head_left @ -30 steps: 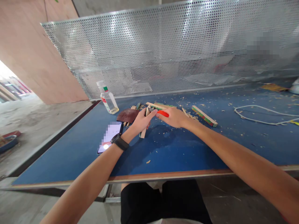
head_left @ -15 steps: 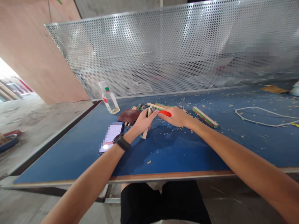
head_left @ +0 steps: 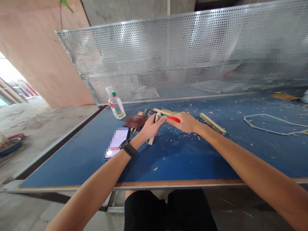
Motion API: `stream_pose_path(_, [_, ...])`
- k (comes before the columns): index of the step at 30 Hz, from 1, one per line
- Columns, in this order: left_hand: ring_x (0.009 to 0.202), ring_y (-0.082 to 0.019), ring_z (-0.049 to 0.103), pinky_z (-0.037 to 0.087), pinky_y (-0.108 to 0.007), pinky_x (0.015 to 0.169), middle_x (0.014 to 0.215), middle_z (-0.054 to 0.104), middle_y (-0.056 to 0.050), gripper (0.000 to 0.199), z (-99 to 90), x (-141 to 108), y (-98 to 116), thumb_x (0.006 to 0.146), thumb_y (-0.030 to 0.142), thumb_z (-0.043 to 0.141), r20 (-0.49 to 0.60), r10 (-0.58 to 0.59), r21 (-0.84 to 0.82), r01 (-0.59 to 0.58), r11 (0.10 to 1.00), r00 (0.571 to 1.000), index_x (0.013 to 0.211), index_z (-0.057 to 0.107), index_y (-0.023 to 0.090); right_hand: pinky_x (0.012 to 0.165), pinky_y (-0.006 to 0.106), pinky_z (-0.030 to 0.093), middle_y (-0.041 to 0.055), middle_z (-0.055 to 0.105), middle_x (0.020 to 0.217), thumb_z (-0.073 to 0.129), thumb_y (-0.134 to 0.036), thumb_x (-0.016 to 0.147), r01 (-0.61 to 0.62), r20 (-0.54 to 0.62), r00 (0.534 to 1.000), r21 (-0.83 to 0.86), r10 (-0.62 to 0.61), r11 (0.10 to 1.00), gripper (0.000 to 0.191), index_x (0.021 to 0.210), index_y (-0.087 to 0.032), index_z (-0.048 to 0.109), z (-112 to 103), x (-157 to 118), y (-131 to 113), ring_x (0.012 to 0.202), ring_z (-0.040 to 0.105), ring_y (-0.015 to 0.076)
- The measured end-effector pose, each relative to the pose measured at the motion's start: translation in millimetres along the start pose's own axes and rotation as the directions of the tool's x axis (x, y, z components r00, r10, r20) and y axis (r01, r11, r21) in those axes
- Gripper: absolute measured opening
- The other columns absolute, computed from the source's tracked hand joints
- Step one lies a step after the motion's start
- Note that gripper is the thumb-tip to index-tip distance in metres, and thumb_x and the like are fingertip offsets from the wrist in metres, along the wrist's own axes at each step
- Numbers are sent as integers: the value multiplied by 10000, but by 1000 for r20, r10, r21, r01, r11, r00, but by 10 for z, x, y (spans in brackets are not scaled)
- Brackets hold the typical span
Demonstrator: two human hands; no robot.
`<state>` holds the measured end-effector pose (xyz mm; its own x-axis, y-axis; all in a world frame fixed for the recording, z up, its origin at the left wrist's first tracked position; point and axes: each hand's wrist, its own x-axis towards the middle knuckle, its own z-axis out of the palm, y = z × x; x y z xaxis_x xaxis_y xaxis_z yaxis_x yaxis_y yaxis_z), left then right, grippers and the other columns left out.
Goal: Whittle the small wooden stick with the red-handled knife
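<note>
Bare, matt wood is seen on the held stick [head_left: 151, 140]; smooth, plastic-looking finish on the red handle [head_left: 174, 119]; shiny perforated metal is noted on the panel [head_left: 158, 57].

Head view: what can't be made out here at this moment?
All in the head view:
Wooden stick: middle hidden by the grip of the left hand.
Red handle: partly covered by the right hand.
Phone: part of its screen is pixelated.
White cord: cut off by the right edge.
Pale object: also cut off there, unidentifiable.
Background: obscured by the perforated panel.
</note>
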<state>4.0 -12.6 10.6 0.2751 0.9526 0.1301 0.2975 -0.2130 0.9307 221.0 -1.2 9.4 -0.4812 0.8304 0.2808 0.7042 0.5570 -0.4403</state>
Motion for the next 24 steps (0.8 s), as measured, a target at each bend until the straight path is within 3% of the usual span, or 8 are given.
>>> stream_pose_path(5, [376,-73,421,346,-221,396,540,450,87,347,7,26,-29,1030,495,643,-54,-49,-25,48,999,997,861,495,231,644,352,348,75,741,831,425,-702,1026,-80,-100,993,-124,67,989,577,1152,-274,792,39,25,-54,711,610,239])
stream_pose_path(9, [365,-79,406,321,-222,377,521,417,87,382,17,41,-66,1050,531,588,-91,-52,-35,49,998,994,833,476,237,620,347,310,81,721,779,394,-752,1013,-170,-172,976,-228,133,959,640,1240,-297,783,78,47,-51,669,595,253])
stream_pose_path(20, [368,-68,395,324,-221,407,495,444,94,390,-20,36,-107,1012,477,674,-27,2,4,-2,1000,1000,809,451,229,624,349,349,83,740,816,444,-684,1020,-34,-84,996,-98,26,995,558,926,-240,768,106,30,-21,691,602,225])
stream_pose_path(24, [393,-75,407,336,-226,425,503,453,87,362,-42,36,-130,1018,451,667,-13,27,-4,-27,1000,1000,823,460,227,626,350,347,75,743,826,442,-703,1017,-23,-64,998,-69,19,997,563,911,-236,738,103,27,-32,671,586,212])
